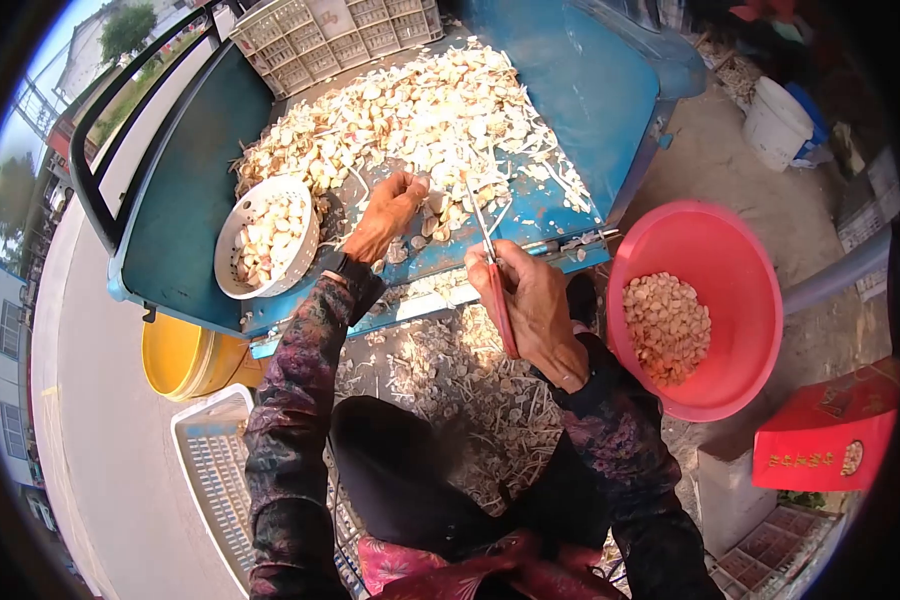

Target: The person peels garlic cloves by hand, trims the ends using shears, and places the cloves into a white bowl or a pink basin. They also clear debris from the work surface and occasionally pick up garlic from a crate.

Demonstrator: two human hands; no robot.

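Blue metal bed (pixel 580 60) held the garlic pile (pixel 440 115); left hand (pixel 388 215), fingers pinched, sat over its near edge, any held piece too small to tell; right hand (pixel 540 305) clasped red-handled scissors (pixel 500 314), tips best angled clear of the other hand.

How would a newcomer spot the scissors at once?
Find the blue cargo bed with the spread heap of garlic, then follow its near edge to the right hand. That hand grips the scissors, which point up toward the heap. A red handle and slim metal blades set them apart from the pale garlic beyond.
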